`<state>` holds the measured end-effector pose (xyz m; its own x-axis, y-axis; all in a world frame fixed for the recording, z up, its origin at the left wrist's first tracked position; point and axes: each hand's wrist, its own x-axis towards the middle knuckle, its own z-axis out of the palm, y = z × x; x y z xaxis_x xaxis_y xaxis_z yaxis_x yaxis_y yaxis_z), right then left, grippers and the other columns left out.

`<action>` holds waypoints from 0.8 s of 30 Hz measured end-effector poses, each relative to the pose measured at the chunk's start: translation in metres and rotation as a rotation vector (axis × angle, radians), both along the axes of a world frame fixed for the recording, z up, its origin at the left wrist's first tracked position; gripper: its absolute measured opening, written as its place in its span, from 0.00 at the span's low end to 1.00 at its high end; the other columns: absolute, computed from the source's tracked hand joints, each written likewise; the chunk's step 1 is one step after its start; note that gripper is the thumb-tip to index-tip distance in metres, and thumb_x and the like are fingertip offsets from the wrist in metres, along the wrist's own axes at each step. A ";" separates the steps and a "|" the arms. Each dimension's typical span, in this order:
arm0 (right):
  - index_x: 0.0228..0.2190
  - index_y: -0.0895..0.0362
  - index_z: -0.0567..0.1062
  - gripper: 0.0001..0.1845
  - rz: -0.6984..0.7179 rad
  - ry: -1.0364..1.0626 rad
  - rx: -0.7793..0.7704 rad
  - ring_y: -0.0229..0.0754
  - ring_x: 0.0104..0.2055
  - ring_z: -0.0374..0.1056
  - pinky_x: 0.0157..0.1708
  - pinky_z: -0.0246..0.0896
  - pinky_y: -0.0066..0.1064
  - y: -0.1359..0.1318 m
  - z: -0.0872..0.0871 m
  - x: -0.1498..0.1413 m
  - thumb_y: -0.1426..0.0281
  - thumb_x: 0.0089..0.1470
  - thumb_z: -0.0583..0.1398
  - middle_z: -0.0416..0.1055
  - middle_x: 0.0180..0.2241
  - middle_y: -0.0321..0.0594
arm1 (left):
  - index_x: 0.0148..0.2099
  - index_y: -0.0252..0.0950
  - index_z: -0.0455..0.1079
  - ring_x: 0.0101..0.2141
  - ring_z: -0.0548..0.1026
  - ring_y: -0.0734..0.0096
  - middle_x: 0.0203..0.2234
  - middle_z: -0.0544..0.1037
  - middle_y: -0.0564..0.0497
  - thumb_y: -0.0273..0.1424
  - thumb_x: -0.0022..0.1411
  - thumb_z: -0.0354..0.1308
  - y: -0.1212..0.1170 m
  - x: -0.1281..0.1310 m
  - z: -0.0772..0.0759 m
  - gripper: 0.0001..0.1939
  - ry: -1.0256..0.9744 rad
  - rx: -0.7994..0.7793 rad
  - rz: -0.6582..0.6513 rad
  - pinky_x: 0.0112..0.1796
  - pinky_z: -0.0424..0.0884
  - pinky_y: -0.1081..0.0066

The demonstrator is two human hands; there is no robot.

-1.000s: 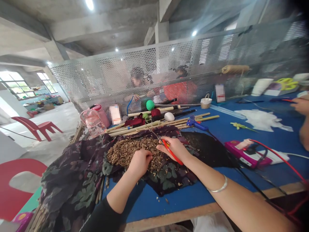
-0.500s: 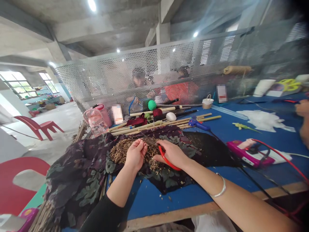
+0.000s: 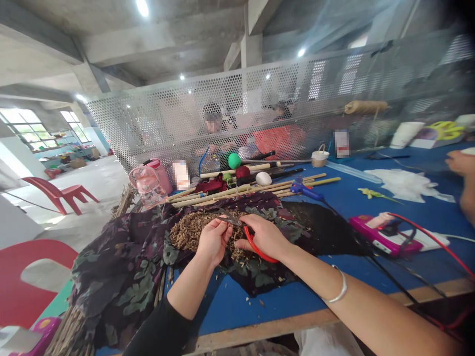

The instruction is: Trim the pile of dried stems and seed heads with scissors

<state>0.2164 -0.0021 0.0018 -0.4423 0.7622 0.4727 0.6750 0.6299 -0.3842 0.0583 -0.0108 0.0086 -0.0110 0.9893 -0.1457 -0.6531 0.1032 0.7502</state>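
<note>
My right hand (image 3: 263,237) is wrapped around red-handled scissors (image 3: 256,246), their blades pointing left and slightly apart. Fingertips pinched together, my left hand (image 3: 214,241) is at the blades; whatever it holds is too small to make out. Under and behind both hands lies a heap of small brown dried plant bits (image 3: 187,228). The heap rests on a dark floral cloth (image 3: 141,277) spread over the blue table (image 3: 237,314).
Behind the heap lie bamboo sticks (image 3: 218,197), a blue glue gun (image 3: 306,191), a green ball (image 3: 234,160) and a pink bottle (image 3: 148,180). A magenta power strip (image 3: 382,236) with cables sits right. A perforated metal screen (image 3: 156,118) stands behind; a co-worker's hand (image 3: 462,160) shows far right.
My left hand has risen from the heap, fingers pinched, to the scissors' blades. The scissors have swung to point more to the left. The view has shifted slightly.
</note>
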 end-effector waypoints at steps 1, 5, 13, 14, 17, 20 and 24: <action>0.43 0.58 0.68 0.28 -0.003 0.000 0.006 0.47 0.41 0.67 0.41 0.62 0.36 0.000 0.000 0.000 0.53 0.44 0.62 0.70 0.38 0.46 | 0.28 0.29 0.69 0.21 0.69 0.86 0.22 0.71 0.53 0.17 0.54 0.54 -0.001 0.001 0.001 0.06 -0.004 -0.015 0.004 0.25 0.70 0.86; 0.43 0.57 0.69 0.28 -0.020 -0.009 0.014 0.47 0.40 0.67 0.39 0.62 0.35 -0.002 0.002 -0.001 0.53 0.44 0.61 0.71 0.37 0.45 | 0.27 0.29 0.68 0.19 0.68 0.87 0.21 0.70 0.53 0.16 0.55 0.52 -0.003 0.004 0.003 0.08 -0.012 -0.054 0.021 0.24 0.70 0.87; 0.44 0.56 0.70 0.29 -0.019 0.002 0.019 0.47 0.42 0.68 0.41 0.62 0.35 -0.002 0.003 -0.001 0.52 0.43 0.61 0.71 0.39 0.45 | 0.27 0.30 0.68 0.18 0.67 0.88 0.21 0.70 0.54 0.17 0.56 0.54 -0.005 0.004 0.004 0.07 -0.004 -0.038 0.047 0.22 0.69 0.87; 0.44 0.56 0.70 0.29 -0.023 0.007 0.013 0.47 0.42 0.68 0.41 0.62 0.35 -0.002 0.003 -0.001 0.52 0.43 0.61 0.72 0.39 0.45 | 0.27 0.30 0.68 0.19 0.68 0.88 0.21 0.70 0.54 0.17 0.56 0.53 -0.005 0.004 0.004 0.07 -0.005 -0.032 0.049 0.23 0.69 0.87; 0.43 0.56 0.70 0.28 -0.044 0.001 0.001 0.46 0.41 0.69 0.40 0.63 0.35 -0.001 0.001 0.000 0.52 0.43 0.61 0.72 0.39 0.45 | 0.26 0.29 0.67 0.20 0.69 0.87 0.23 0.71 0.53 0.16 0.55 0.54 -0.005 0.004 0.005 0.08 -0.007 -0.027 0.060 0.25 0.71 0.87; 0.42 0.56 0.70 0.28 -0.060 -0.033 0.012 0.46 0.40 0.69 0.38 0.63 0.34 -0.001 0.001 0.000 0.51 0.44 0.60 0.73 0.38 0.45 | 0.26 0.29 0.67 0.21 0.69 0.87 0.23 0.71 0.53 0.15 0.54 0.55 -0.006 0.004 0.006 0.08 -0.015 -0.041 0.068 0.26 0.71 0.87; 0.41 0.55 0.70 0.27 -0.080 -0.091 0.040 0.46 0.39 0.70 0.36 0.62 0.34 -0.002 0.002 0.000 0.50 0.44 0.59 0.73 0.36 0.43 | 0.27 0.29 0.68 0.21 0.69 0.87 0.23 0.71 0.53 0.15 0.55 0.54 -0.005 0.001 0.005 0.08 -0.021 -0.063 0.079 0.25 0.71 0.87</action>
